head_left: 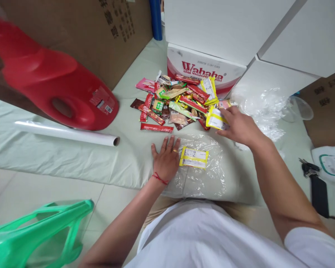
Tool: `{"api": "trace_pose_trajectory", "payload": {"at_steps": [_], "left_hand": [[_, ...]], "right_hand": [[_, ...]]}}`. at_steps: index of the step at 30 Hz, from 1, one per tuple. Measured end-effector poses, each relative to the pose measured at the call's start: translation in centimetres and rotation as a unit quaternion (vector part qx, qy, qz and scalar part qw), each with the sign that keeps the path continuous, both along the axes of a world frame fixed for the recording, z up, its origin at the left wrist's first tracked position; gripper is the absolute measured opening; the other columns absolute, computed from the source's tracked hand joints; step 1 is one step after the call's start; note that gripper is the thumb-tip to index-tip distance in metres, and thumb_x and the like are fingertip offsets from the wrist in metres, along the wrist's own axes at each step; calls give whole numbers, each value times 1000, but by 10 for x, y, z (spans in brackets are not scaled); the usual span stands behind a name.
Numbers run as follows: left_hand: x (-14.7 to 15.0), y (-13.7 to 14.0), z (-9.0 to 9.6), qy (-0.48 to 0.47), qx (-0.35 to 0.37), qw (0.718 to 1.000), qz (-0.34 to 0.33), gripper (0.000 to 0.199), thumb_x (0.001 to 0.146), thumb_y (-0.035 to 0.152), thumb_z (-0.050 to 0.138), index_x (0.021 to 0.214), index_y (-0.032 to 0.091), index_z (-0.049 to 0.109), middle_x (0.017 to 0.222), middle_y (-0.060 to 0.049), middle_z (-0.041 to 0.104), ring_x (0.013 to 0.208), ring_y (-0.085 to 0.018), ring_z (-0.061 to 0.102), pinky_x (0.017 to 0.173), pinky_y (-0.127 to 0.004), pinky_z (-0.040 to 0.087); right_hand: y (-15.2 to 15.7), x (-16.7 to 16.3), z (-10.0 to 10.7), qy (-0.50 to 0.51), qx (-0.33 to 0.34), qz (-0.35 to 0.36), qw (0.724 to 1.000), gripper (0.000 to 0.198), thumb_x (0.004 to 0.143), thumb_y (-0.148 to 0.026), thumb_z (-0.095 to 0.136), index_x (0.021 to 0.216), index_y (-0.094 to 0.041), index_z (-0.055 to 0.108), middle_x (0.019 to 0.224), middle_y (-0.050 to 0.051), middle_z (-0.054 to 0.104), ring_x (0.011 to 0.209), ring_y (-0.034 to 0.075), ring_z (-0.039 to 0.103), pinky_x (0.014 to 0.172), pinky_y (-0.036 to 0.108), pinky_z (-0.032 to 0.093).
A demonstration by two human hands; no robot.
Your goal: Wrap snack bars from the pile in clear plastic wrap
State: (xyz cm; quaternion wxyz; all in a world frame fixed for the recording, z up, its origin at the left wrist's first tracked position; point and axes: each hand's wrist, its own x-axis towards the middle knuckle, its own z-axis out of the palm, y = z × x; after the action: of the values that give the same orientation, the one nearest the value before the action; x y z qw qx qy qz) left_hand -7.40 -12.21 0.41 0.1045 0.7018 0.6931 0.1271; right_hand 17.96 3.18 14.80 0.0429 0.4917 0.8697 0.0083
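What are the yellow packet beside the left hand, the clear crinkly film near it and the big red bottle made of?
The yellow packet looks like smooth, printed plastic, maybe foil-lined; I can't tell. The clear film seems to be thin, glossy plastic: it's see-through, with glinting wrinkles. The red bottle is probably hard plastic: it's smooth, with a moulded handle.

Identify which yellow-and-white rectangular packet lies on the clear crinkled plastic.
The packet beside the left hand: it alone lies on the plastic, while another is held by the right hand and a third rests in the colourful snack pile.
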Motion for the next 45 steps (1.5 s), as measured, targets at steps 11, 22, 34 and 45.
{"api": "trace_pose_trajectory", "payload": {"at_steps": [11,22,34,45], "left_hand": [[-5,2,7,-26,-18,999,3,70,97,11,35,165,25,39,175,-11,28,160,-30,37,128,-75,18],[-21,5,7,-8,-8,999,-52,50,108,34,37,155,31,54,167,-8,47,157,-34,41,126,-79,12],[-39,5,1,-117,21,992,-31,58,112,38,20,164,24,39,172,-11,38,158,-22,40,133,-60,9],[-36,4,3,-114,42,992,-22,58,111,37,25,162,17,43,169,-16,43,157,-23,42,134,-56,10]], "right_hand": [[-104,-60,-65,50,-151,56,986,85,85,-47,84,156,-13,50,136,21,61,131,40,47,108,53,41],[-116,-39,-78,100,-179,49,978,82,86,-40,82,158,-16,49,138,18,59,125,36,47,110,50,39],[-112,-64,-73,132,-163,93,973,90,84,-48,84,159,-14,48,136,20,59,127,38,46,111,52,39],[-116,-68,-94,172,-136,47,975,77,91,-57,74,151,-14,54,141,21,58,135,39,44,115,53,37]]}}
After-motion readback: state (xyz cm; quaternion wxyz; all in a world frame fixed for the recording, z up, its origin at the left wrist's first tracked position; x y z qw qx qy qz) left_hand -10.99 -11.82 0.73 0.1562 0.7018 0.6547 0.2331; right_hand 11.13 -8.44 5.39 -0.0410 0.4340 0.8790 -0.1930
